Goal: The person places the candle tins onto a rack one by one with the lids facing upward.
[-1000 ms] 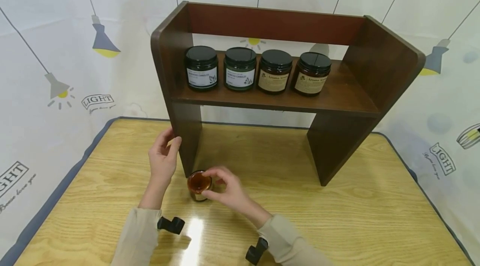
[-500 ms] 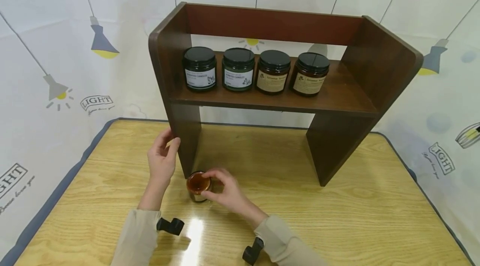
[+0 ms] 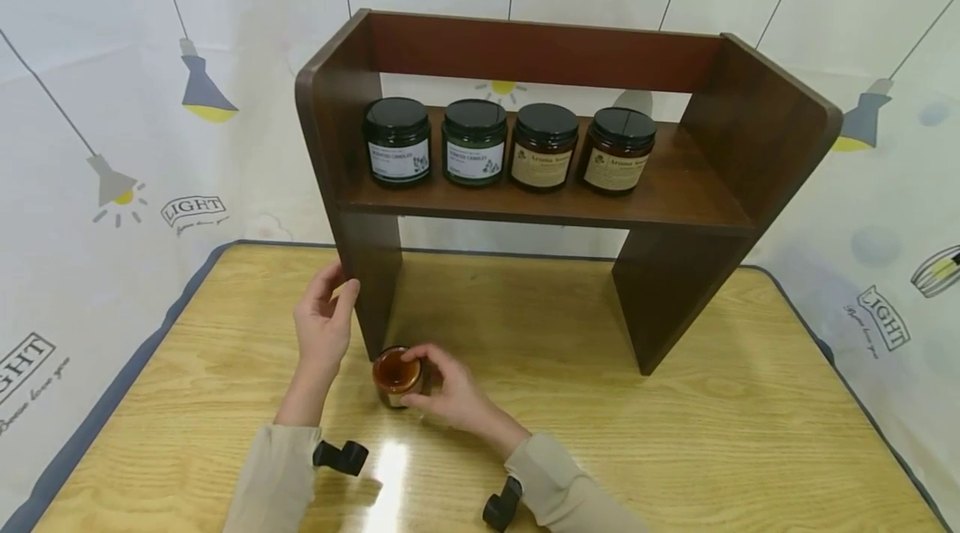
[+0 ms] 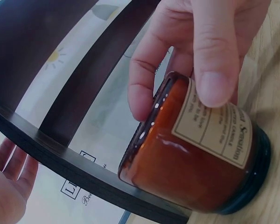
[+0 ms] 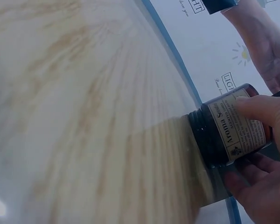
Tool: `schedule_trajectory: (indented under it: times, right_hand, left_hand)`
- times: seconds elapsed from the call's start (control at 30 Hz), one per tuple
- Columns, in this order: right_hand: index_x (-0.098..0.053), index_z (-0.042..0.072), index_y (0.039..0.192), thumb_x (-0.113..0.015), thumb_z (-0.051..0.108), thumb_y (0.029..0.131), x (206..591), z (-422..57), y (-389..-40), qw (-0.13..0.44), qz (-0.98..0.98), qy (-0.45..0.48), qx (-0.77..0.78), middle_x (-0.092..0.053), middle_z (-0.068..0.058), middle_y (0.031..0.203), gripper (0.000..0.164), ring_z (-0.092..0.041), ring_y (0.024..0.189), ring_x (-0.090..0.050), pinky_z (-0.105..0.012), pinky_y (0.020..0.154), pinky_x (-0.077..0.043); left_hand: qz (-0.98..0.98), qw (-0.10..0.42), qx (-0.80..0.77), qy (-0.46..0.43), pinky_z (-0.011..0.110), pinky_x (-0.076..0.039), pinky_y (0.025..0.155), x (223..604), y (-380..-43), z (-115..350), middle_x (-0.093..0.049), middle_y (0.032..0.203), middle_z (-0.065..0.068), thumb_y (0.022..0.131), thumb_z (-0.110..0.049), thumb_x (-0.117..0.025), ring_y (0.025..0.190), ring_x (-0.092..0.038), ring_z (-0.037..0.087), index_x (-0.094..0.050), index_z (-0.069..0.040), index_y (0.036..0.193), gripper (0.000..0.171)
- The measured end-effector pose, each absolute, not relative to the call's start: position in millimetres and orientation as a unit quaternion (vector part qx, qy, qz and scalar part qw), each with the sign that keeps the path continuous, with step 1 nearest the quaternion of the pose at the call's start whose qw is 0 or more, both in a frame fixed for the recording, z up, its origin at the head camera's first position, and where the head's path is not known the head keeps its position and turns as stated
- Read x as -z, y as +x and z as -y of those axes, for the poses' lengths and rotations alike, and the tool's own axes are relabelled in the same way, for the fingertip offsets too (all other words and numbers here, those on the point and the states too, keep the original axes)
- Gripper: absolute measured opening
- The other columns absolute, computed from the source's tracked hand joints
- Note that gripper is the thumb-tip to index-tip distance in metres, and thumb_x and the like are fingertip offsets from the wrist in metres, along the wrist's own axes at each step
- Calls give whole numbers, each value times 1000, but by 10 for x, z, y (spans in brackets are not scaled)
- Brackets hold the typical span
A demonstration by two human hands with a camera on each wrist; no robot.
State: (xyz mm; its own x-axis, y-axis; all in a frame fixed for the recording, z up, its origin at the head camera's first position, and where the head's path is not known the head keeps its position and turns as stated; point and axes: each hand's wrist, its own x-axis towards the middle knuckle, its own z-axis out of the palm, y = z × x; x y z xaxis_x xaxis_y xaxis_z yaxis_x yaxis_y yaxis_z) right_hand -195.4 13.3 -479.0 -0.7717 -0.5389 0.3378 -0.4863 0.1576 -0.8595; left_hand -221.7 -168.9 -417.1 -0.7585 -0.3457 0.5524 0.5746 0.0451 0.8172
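An amber glass candle jar (image 3: 397,374) stands upside down on the table, its dark lid underneath, close by the front foot of the shelf's left side panel. My right hand (image 3: 457,399) holds it, with the thumb on the tan label and the fingers round the far side. In the right wrist view, the jar's label (image 5: 233,123) reads "Aroma". My left hand (image 3: 324,320) grips the front edge of the dark wooden shelf (image 3: 347,241) at the left panel, below the shelf board. In the left wrist view, the fingers of that hand (image 4: 9,186) lie along the panel's outer side.
On the shelf board, two green jars (image 3: 474,143) with white labels and two brown jars (image 3: 543,148) with tan labels stand in a row, all with black lids. A wooden table (image 3: 712,441) bears the shelf. A printed white cloth (image 3: 97,208) hangs around it.
The head view has drifted slightly. My right thumb and fingers have shifted a little on the jar; the left hand keeps its place at the shelf.
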Motion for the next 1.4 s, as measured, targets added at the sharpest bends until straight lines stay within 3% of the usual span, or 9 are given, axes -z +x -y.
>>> schedule_trajectory:
  times: [0.33, 0.57, 0.73, 0.9, 1.07, 1.4]
  right_hand:
    - [-49, -5, 115, -77, -4, 72, 4853, -81, -1999, 25, -761, -354, 544, -56, -22, 116, 52, -35, 100, -58, -42, 84, -50]
    - [-50, 5, 115, -80, 6, 73, 4851, -84, -1990, -5, -775, -357, 521, -58, -11, 114, 52, -22, 100, -57, -29, 84, -49]
    - [-48, 3, 122, -81, 6, 72, 4864, -78, -1995, -21, -775, -360, 520, -57, -13, 117, 60, -22, 104, -57, -27, 86, -48]
    - [-43, -2, 130, -81, 5, 70, 4858, -63, -1988, -8, -782, -343, 521, -54, -17, 123, 71, -26, 108, -56, -26, 88, -48]
    - [-45, -3, 130, -81, 8, 72, 4838, -57, -1983, 8, -795, -325, 512, -55, -16, 122, 70, -25, 108, -56, -26, 89, -47]
    - [-47, -2, 127, -81, 11, 73, 4867, -53, -2017, 47, -790, -307, 528, -57, -13, 119, 65, -22, 105, -58, -25, 88, -47]
  left_hand:
    - [647, 329, 682, -87, 14, -47, 76, 3990, -2097, 1617, -63, 96, -14, 87, 15, -51, 92, -56, 3, -49, 24, 111, 26]
    - [646, 328, 683, -92, 13, -46, 77, 3956, -2074, 1606, -63, 97, -14, 88, 13, -52, 93, -56, 4, -52, 21, 111, 25]
    - [649, 327, 682, -86, 14, -47, 76, 4091, -2172, 1658, -62, 98, -14, 88, 15, -52, 94, -56, 5, -50, 21, 113, 27]
    - [652, 329, 679, -79, 15, -47, 77, 4154, -2203, 1686, -63, 98, -13, 88, 10, -54, 94, -57, 7, -55, 16, 113, 25]
    - [647, 331, 682, -81, 16, -47, 77, 4159, -2206, 1680, -64, 98, -12, 89, 7, -56, 95, -58, 7, -60, 10, 112, 24]
    - [646, 332, 683, -83, 16, -47, 76, 4158, -2203, 1677, -64, 98, -12, 89, 7, -56, 94, -58, 7, -60, 11, 111, 23]
